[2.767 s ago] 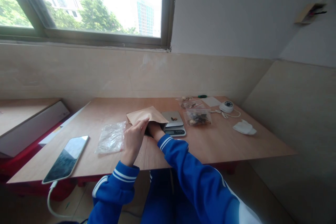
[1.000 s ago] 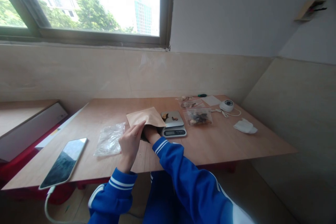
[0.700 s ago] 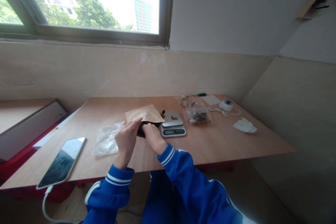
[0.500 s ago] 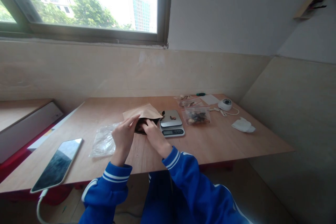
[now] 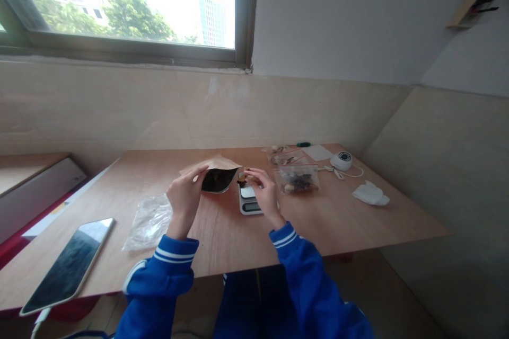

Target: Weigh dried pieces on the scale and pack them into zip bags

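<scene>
My left hand (image 5: pixel 183 198) is closed on the upper edge of a brown kraft paper pouch (image 5: pixel 218 162), whose dark mouth gapes toward me. My right hand (image 5: pixel 263 190) is over a small white digital kitchen scale (image 5: pixel 247 207), with thumb and fingers pinched around a small brown dried piece (image 5: pixel 248 176). Its exact kind is too small to tell. A dark bit (image 5: pixel 241 180) shows at the left of the scale's plate, close to my fingertips. The hand covers much of the plate and part of the display.
Right of the scale lie clear zip bags (image 5: pixel 299 179) of dried pieces. Beyond are a white sheet (image 5: pixel 317 152), a green-handled tool (image 5: pixel 303 144), a white dome camera (image 5: pixel 341 160) and a crumpled tissue (image 5: pixel 371 193). At left lie a clear plastic bag (image 5: pixel 146 222) and a cabled phone (image 5: pixel 69 265).
My right hand has come out of the pouch and moved right, over the scale, its fingers now pinched. My left hand still holds the pouch. The view has shifted slightly.
</scene>
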`<action>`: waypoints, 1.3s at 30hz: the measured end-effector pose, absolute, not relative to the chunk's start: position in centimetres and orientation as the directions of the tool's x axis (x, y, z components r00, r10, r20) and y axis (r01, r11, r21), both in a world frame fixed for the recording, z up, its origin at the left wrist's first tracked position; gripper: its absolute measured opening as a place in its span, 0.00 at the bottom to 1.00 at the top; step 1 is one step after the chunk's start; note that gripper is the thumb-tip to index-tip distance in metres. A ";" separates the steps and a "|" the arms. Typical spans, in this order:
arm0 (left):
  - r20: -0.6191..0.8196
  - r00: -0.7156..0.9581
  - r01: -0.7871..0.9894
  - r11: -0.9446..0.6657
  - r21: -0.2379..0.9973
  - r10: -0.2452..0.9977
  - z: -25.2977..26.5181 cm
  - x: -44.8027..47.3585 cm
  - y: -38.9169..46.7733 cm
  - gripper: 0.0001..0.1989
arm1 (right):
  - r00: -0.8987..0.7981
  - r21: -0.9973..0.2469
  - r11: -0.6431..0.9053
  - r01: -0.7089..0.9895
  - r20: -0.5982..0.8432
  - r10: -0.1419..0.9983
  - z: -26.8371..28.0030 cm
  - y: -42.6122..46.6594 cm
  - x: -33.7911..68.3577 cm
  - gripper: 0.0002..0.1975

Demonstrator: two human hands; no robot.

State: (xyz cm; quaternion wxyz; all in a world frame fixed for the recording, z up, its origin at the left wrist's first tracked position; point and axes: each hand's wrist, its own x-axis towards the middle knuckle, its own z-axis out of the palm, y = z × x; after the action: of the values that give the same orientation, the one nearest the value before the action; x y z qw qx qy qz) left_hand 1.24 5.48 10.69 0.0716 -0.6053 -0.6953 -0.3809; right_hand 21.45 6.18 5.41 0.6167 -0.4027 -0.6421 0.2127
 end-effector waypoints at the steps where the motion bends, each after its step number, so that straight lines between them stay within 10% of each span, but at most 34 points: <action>1: 0.566 -0.261 0.894 -0.026 0.448 0.782 10.6 1.1 5.5 0.14 | 0.102 -0.800 0.556 0.227 0.587 0.803 4.4 6.8 22.4 0.10; 10: 0.562 -0.277 0.883 -0.025 0.470 0.779 10.6 1.1 5.2 0.13 | -0.127 -0.760 0.485 0.431 0.481 0.867 0.6 9.9 24.5 0.10; 26: 0.575 -0.267 0.896 -0.020 0.444 0.773 9.9 0.4 5.1 0.11 | 0.012 -0.661 0.218 0.718 0.325 0.946 2.7 14.3 26.3 0.06; 35: 0.570 -0.264 0.886 -0.038 0.463 0.778 9.9 0.7 4.7 0.11 | 0.092 -0.668 0.585 0.459 0.691 0.717 7.1 6.8 24.3 0.13; 39: 0.588 -0.239 0.886 -0.074 0.458 0.772 9.3 1.0 4.1 0.10 | -0.273 -0.576 0.737 0.354 0.690 0.670 8.6 2.8 20.4 0.16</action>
State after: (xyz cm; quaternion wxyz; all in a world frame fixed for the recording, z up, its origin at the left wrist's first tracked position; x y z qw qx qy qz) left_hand 0.99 4.14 9.31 0.0706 -0.6126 -0.6766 -0.4024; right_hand 20.37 2.81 8.57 0.5066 -0.3272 -0.7823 0.1561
